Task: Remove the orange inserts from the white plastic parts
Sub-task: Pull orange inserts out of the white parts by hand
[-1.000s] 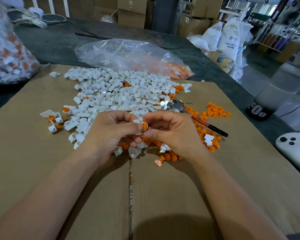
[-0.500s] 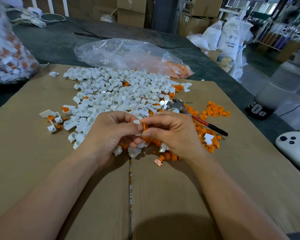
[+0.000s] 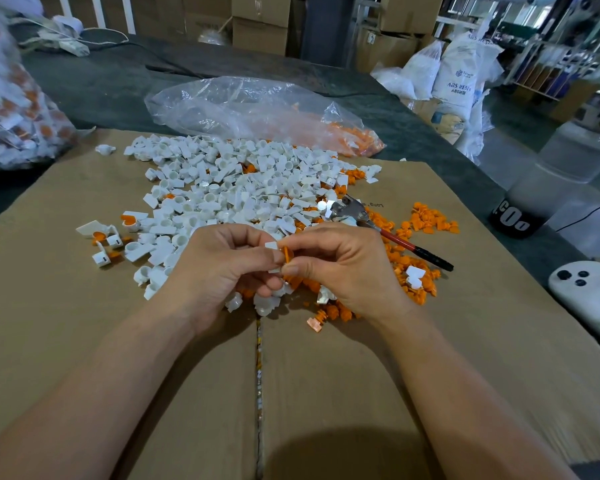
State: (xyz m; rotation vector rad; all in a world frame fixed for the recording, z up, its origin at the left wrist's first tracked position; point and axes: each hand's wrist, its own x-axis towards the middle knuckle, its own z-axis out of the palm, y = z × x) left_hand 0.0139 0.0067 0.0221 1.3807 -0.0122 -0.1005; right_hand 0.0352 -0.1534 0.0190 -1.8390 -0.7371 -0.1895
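Fingers of the left hand (image 3: 217, 271) were curled round a white plastic part (image 3: 271, 244), while an orange insert (image 3: 287, 256) was pinched by the right hand (image 3: 347, 271) above the cardboard (image 3: 84, 341), beside the pile of white parts (image 3: 229, 181).

A long counter (image 3: 118, 81) under a dark grey-green cover runs back into a storage hall, with a sheet of brown cardboard (image 3: 465, 358) laid flat over its near end. Behind it stand stacked cardboard boxes (image 3: 260, 26) and white rails (image 3: 97, 12) at the far left. To the right, white sacks (image 3: 461, 74) printed "ABS RESIN" lean together on the grey floor (image 3: 520, 161), in front of shelving racks (image 3: 551, 57) lit in cool, bright light.
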